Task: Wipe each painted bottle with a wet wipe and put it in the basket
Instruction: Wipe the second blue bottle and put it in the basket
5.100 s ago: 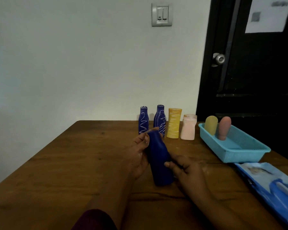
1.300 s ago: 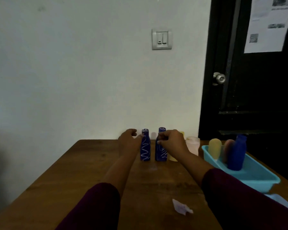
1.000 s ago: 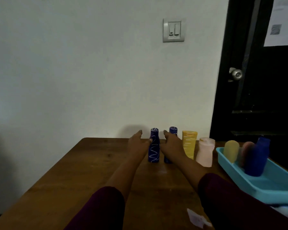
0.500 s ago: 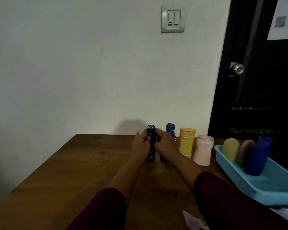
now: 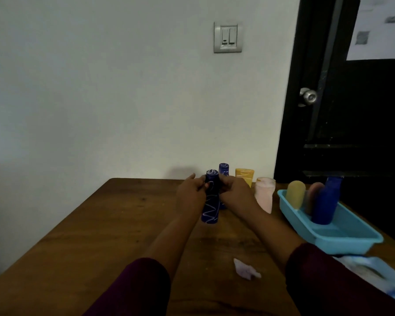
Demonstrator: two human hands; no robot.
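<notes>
Right now both hands are on one dark blue bottle w/ a pale squiggle [image 5: 209,207]. The left hand [image 5: 190,197] grips its neck from the left side, thumb across the front and fingers curled round. The right hand [image 5: 235,194] closes on the same neck from the opposite side, fingers bent over it. The bottle's lower body hangs out below the two hands, roughly upright. Can't tell whether its base touches the wooden table [image 5: 96,236] or sits just above it.

Just beyond the right hand's knuckles stands a second blue bottle [image 5: 224,170], only its cap and shoulder showing. Further out on that hand's far side are a yellow-orange bottle [image 5: 245,176], then a pale pink bottle [image 5: 265,193] — both upright, near the wall.

Well to the right of the right forearm sits the light blue basket [image 5: 333,244]. It holds three bottles leaning at its far end: a yellowish one [image 5: 295,194], a pinkish one [image 5: 314,192] and a plain dark blue one [image 5: 326,202].

Below the right wrist, towards the person, a crumpled used wipe [image 5: 246,271] lies on the table. The blue-and-white wipes pack [image 5: 372,269] is on the near side of the basket, partly hidden by the maroon sleeve [image 5: 324,277].
</notes>
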